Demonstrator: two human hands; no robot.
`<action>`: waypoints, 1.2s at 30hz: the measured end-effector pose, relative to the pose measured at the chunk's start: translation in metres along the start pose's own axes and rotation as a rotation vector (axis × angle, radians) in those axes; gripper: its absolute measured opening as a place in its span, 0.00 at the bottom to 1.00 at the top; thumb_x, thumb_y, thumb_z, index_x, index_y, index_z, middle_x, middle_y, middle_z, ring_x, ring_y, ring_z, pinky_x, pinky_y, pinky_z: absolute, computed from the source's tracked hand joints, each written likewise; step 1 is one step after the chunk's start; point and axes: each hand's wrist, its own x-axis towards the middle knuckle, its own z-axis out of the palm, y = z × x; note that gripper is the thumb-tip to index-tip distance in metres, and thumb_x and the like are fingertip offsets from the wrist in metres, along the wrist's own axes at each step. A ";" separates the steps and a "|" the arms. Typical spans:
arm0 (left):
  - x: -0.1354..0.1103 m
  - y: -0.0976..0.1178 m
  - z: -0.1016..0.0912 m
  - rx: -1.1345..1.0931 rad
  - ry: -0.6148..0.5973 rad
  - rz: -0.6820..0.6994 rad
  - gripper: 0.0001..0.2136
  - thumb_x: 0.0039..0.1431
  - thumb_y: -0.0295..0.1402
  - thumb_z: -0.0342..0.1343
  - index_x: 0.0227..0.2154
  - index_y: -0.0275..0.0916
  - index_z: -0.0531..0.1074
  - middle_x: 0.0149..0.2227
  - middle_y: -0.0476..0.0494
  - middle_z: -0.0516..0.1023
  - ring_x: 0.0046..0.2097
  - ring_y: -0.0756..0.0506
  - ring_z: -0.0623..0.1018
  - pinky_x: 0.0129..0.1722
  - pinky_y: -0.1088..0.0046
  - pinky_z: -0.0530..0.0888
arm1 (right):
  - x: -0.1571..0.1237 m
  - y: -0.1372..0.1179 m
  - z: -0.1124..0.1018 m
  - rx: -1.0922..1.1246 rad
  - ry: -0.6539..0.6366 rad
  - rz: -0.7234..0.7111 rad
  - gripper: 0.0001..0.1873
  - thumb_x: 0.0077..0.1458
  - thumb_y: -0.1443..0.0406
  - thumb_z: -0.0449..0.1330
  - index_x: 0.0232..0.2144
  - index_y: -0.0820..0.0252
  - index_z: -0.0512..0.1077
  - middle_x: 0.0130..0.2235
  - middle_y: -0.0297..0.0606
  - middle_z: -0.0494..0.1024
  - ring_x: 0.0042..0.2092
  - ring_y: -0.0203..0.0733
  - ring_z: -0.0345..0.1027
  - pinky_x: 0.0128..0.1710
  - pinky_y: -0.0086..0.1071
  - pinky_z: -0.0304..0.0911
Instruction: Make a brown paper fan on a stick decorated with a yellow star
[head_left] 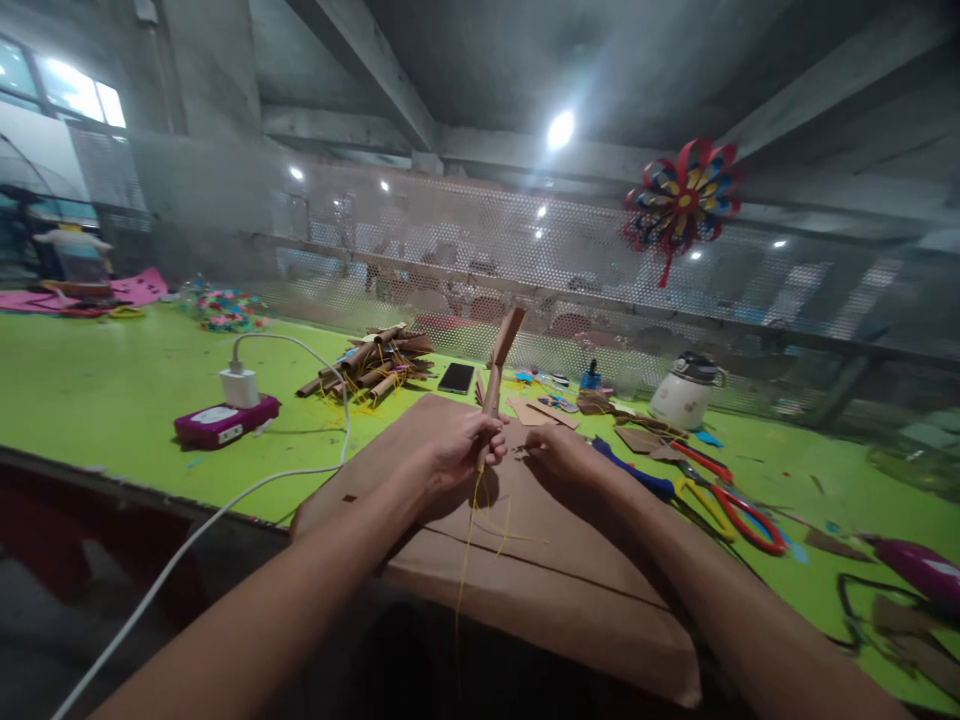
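Observation:
My left hand [474,445] is closed round a rolled brown paper piece [504,350], whose upper end splits into flat strips and points up and away. Yellow thread [466,555] trails from its lower end over the edge of the brown cardboard sheet [592,545] below my hands. Just to the right, apart from the roll, my right hand [551,447] has its fingers drawn together low over the cardboard. Anything between those fingertips is too small to make out.
Several brown rolls with yellow thread [371,370] lie heaped at the back left, beside a phone [456,377]. Left stands a purple power strip [206,425] with a white cable. To the right are red-handled scissors [750,520], yellow-and-blue-handled pliers [705,508] and a white kettle [681,395].

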 end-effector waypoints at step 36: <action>0.002 -0.002 0.001 0.113 0.036 0.039 0.06 0.56 0.32 0.55 0.30 0.34 0.67 0.21 0.52 0.62 0.22 0.55 0.63 0.19 0.82 0.59 | -0.012 -0.052 -0.007 1.622 0.340 0.143 0.25 0.40 0.60 0.69 0.41 0.57 0.66 0.30 0.32 0.73 0.29 0.36 0.69 0.32 0.34 0.65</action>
